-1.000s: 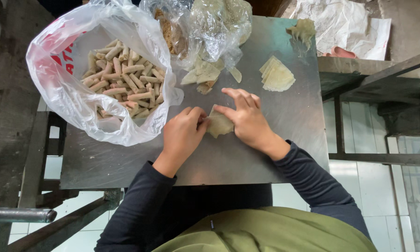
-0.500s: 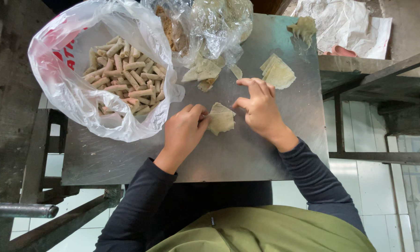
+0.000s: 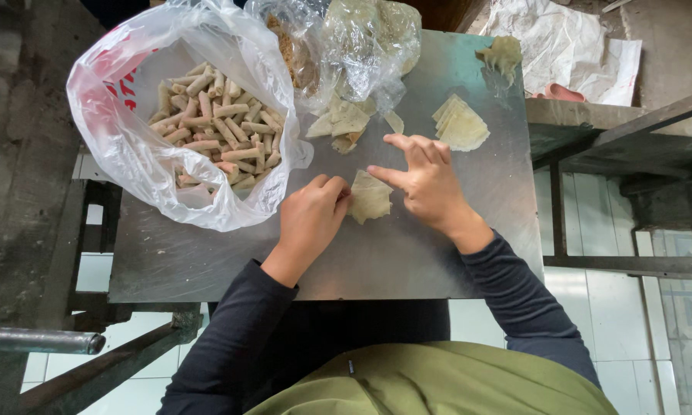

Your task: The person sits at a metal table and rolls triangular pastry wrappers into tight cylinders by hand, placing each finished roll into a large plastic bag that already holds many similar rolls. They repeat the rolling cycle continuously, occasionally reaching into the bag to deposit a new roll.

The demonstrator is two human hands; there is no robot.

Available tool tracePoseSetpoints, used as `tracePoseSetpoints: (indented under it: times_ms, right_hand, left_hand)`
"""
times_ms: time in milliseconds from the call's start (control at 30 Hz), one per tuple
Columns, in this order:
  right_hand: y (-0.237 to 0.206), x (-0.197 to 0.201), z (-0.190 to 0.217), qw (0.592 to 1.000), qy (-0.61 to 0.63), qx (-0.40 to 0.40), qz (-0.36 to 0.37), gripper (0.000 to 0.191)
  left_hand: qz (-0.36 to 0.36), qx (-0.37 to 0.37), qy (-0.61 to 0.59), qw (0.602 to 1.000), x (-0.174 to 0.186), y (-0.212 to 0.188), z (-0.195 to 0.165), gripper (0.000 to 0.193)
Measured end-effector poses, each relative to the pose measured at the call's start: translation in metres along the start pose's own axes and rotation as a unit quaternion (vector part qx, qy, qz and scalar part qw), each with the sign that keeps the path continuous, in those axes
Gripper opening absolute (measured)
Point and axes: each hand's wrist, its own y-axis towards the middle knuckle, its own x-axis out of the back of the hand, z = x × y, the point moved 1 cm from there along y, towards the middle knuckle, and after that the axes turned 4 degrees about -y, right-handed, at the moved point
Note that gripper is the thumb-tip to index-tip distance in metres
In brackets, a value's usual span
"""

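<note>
Steel, dull and smeared, makes up the tabletop (image 3: 438, 253) that fills the middle of the frame, and we see it from straight above. At its centre lies a pale wrapper sheet (image 3: 370, 197), flat on the metal, between our two hands. Our left hand (image 3: 309, 217) is curled, its fingertips pinching the left edge of the wrapper sheet; our right hand (image 3: 427, 178) sits just beside the sheet's right edge with fingers spread and the thumb pointing toward it, touching its upper corner as far as we can tell. In the upper left of the frame a white plastic bag (image 3: 123, 146) with red print sags open on the tabletop, full of tan rolled sticks (image 3: 215, 131). Beside it, at the top centre, a crumpled clear plastic bag (image 3: 361, 46) spills loose wrapper pieces (image 3: 342, 123) onto the steel. To the upper right of our right hand rests a small stack of wrappers (image 3: 461, 127), and a single scrap (image 3: 502, 54) lies near the far right corner. Beyond the tabletop, crumpled white paper (image 3: 569, 54) lies at the upper right. White floor tiles (image 3: 507, 315) show below and to the right, dark metal frame bars (image 3: 630, 265) cross the right side, and a grey pipe (image 3: 38, 340) juts in at the lower left.
</note>
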Motion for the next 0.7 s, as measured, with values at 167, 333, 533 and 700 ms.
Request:
tracePoseSetpoints:
  times_ms: [167,333,533,700]
  right_hand:
    - [0.014,0.014,0.006,0.998,0.060,-0.026,-0.002,0.024]
    - [0.066,0.014,-0.005,0.978,0.160,-0.054,-0.121,0.031]
    - [0.184,-0.059,-0.010,0.989,0.132,0.023,-0.065,0.016]
    - [0.217,-0.099,-0.010,0.987,0.157,0.024,-0.016,0.027]
  left_hand:
    - [-0.009,-0.009,0.015,1.000,0.001,0.001,-0.001,0.009]
    - [-0.022,0.019,-0.002,1.000,0.005,-0.001,-0.005,0.016]
    - [0.000,0.112,0.121,0.986,-0.006,-0.017,-0.022,0.034]
    - [-0.014,0.136,0.110,0.984,-0.022,-0.022,-0.032,0.034]
